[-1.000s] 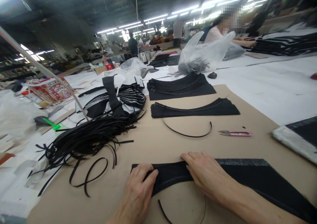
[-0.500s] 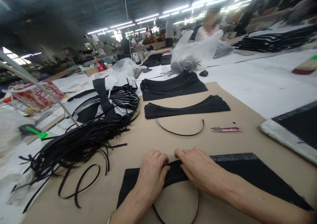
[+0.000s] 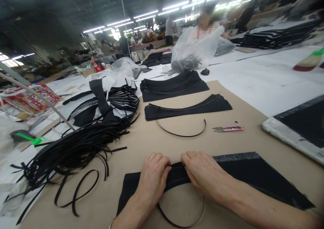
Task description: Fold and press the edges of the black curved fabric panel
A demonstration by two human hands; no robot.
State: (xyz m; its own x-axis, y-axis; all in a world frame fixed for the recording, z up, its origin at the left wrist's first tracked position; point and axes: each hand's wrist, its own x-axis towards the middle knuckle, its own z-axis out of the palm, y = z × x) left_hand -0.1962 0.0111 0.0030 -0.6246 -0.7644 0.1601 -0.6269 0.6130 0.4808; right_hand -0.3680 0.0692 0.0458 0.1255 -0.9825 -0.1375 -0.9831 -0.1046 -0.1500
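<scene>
A black fabric piece (image 3: 243, 175) with a curved near edge lies in front of me on brown board. Along its far edge, my left hand (image 3: 155, 173) and my right hand (image 3: 202, 171) are both closed, thumbs against fingers. A short raised length of black edge (image 3: 178, 164) stretches between the two pinches; whether it is a separate strip or the fabric's own fold, I cannot tell. Below the hands a thin black strip (image 3: 181, 226) loops over the board, its ends hidden by my hands and the fabric.
Pink thread snips (image 3: 229, 129) lie beyond my right hand. Two stacks of curved black pieces (image 3: 188, 109) (image 3: 173, 87) sit farther back. At left is a heap of black strips (image 3: 76, 151). A white-edged slab (image 3: 283, 136) stands right. A person (image 3: 205, 29) is behind a plastic bag (image 3: 194, 50).
My right fingers have closed down on the far edge, and the gap between my hands is slightly wider. The whole view has shifted a little; the fabric stays on the board.
</scene>
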